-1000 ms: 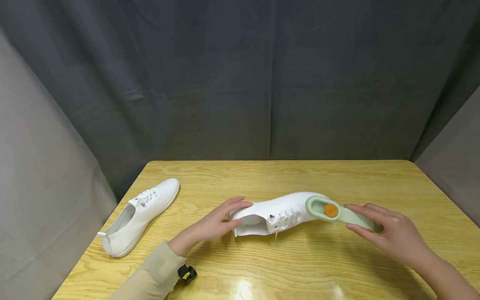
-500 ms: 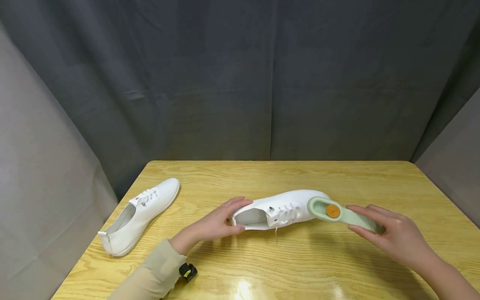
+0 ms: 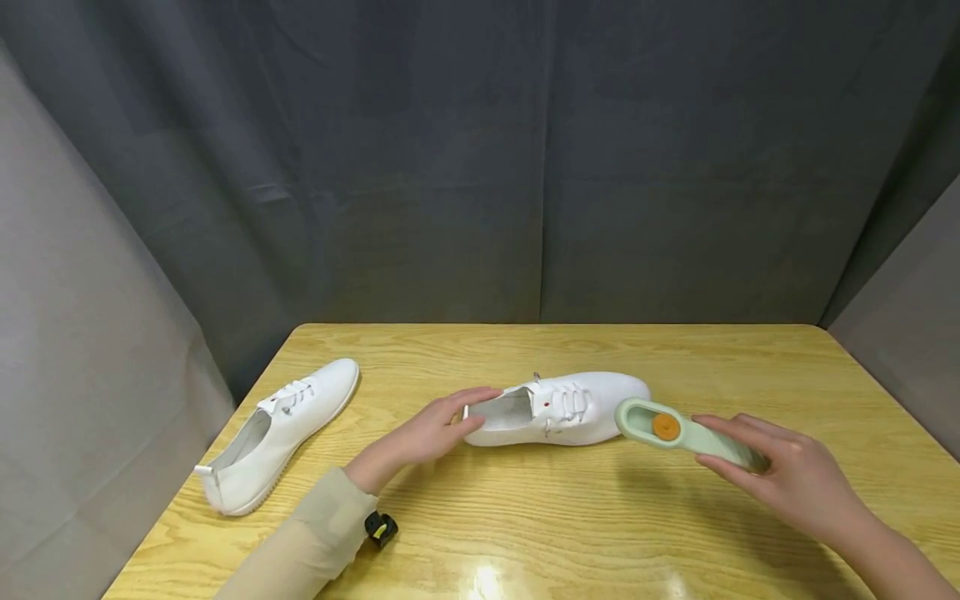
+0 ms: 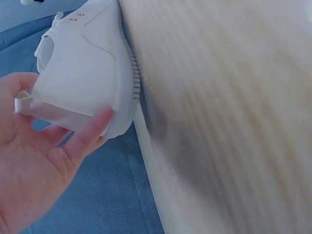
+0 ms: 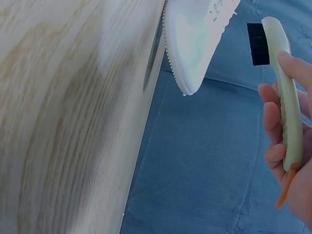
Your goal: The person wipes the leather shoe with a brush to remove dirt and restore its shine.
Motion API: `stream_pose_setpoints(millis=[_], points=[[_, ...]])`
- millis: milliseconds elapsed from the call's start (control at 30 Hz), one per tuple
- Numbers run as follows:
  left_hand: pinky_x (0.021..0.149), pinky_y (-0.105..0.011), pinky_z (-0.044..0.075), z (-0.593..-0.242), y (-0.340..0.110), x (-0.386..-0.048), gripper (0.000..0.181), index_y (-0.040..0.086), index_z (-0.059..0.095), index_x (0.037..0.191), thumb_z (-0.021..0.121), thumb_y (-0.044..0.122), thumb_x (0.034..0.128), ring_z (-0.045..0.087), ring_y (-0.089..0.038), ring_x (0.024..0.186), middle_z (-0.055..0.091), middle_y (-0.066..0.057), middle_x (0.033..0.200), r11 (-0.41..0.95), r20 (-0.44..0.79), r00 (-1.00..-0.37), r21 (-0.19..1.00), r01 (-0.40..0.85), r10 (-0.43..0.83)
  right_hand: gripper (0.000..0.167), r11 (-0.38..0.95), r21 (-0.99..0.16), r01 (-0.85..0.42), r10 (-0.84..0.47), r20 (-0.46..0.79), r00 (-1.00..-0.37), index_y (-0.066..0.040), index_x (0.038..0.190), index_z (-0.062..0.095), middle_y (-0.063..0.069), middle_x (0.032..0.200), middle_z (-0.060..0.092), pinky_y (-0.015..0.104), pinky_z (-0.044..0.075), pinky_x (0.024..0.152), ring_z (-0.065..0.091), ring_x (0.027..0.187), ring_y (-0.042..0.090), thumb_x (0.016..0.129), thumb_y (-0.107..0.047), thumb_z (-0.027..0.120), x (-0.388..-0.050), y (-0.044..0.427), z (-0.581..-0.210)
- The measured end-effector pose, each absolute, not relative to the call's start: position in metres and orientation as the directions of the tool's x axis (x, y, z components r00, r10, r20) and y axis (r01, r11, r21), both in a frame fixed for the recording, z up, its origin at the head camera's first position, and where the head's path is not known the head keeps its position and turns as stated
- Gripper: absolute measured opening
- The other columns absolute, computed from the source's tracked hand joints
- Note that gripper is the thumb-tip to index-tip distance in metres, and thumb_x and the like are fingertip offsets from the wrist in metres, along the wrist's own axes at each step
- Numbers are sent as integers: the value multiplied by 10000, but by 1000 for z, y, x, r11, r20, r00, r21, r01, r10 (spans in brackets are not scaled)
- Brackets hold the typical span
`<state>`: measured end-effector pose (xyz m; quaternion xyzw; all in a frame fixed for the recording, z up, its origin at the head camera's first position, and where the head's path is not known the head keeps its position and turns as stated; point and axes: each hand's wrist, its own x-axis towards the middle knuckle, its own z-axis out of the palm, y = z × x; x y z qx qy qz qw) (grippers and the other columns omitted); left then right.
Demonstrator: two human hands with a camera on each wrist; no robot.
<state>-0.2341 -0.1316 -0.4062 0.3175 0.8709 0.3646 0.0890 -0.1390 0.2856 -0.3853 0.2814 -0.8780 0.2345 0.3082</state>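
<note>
A white lace-up shoe (image 3: pixel 603 404) lies across the middle of the table, its toe pointing right and its opening facing up. My left hand (image 3: pixel 429 429) grips it by the heel; in the left wrist view the thumb and fingers (image 4: pixel 87 136) pinch the heel's back. My right hand (image 3: pixel 798 479) holds a pale green shoe brush (image 3: pixel 708 443) by its handle, just right of the toe. The brush has an orange button (image 3: pixel 666 427) on top. Its dark bristles (image 5: pixel 259 44) show in the right wrist view, apart from the shoe, and an orange strip (image 5: pixel 287 187) hangs from the handle's end.
A second white shoe (image 3: pixel 281 433) stands at the table's left side, toe pointing away. The wooden table (image 3: pixel 525 525) ends at a dark curtain (image 3: pixel 420 183) behind, with pale fabric walls left and right. A small black device (image 3: pixel 381 528) sits at the left wrist.
The left hand has rolled the shoe from a tilted position to nearly upright, and its toe has shifted slightly left. The right hand and brush have barely moved.
</note>
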Motion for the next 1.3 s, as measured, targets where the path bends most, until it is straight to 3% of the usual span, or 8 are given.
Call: stream_pose_setpoints(millis=[533,700,767,933,1033,1100,1233,1300], points=[[1015,-428,366,-406,-131,-249,422,248,431,1469,451,266,1048,398,-197,1317,414,19,1484,543,5,-815,743,391,580,474,729,-225,-646,-357,680,-640,-194,1105,733,-160,847,594,134,321,523,408,609,-43,657,-220,885,-137,284,-387],[812,-426,506,-407,-132,-251,402,245,460,1448,464,262,1046,539,-209,1049,503,-29,1385,517,-1,-822,777,358,570,485,727,-227,-648,-358,680,-640,-188,1105,732,-161,843,589,132,319,520,408,606,-44,647,-192,888,-138,284,-387],[721,-433,532,-407,-132,-252,387,234,479,1432,466,257,1046,543,-208,923,543,-64,1303,503,-9,-828,799,331,560,490,729,-229,-645,-356,678,-643,-189,1106,731,-165,840,584,131,316,519,404,604,-44,642,-183,889,-138,284,-387],[647,-446,539,-409,-132,-254,374,204,509,1406,477,276,1040,534,-189,791,571,-101,1181,480,-22,-841,829,287,540,497,735,-232,-637,-351,674,-650,-194,1105,731,-171,836,578,128,310,516,397,600,-46,635,-180,892,-138,283,-386],[640,-435,540,-410,-133,-254,413,203,492,1418,518,312,1020,561,-208,804,543,-115,1251,478,-38,-839,835,271,542,508,734,-231,-638,-351,675,-649,-195,1103,732,-171,839,582,127,314,523,404,608,-46,623,-170,896,-138,283,-386],[668,-427,543,-410,-133,-253,476,204,469,1432,594,301,983,592,-239,921,506,-127,1332,474,-45,-835,839,266,548,514,734,-231,-638,-351,675,-648,-193,1102,732,-171,842,585,126,314,526,405,610,-46,617,-162,897,-138,283,-386],[912,-426,477,-412,-134,-252,672,210,421,1450,758,198,868,533,-317,1188,436,-121,1440,487,-30,-820,816,311,572,521,736,-232,-636,-350,673,-651,-194,1101,732,-170,844,588,122,311,525,401,607,-45,610,-148,898,-137,284,-385],[996,-424,412,-413,-133,-253,731,209,413,1445,795,139,825,500,-337,1235,430,-119,1451,504,-10,-814,790,350,581,513,738,-232,-634,-349,673,-652,-195,1101,732,-168,846,592,123,312,523,401,605,-46,617,-157,897,-137,284,-385]])
